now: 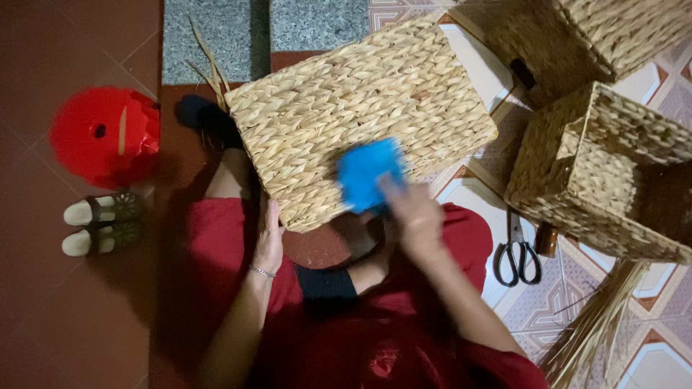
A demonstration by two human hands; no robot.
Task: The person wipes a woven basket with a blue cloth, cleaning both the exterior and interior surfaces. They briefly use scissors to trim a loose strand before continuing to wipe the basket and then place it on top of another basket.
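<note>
A tiled floor seen from above, dark red at the left and patterned white and brown at the right. At far left stands a red plastic stool [106,135], with a pair of pale sandals [97,222] just below it. In the middle, a person in red clothes sits with a large rectangular woven basket [367,115] turned bottom-up over the lap. The left hand [269,241], a thin bracelet at its wrist, is cupped against the basket's near left edge. The right hand [413,215], blurred, grips a bright blue cloth-like object [366,173] and presses it on the basket's base. Farther right, black-handled scissors [515,252] lie on the floor beside a smaller open woven basket [577,180]. Loose straw [595,324] lies below it.
</note>
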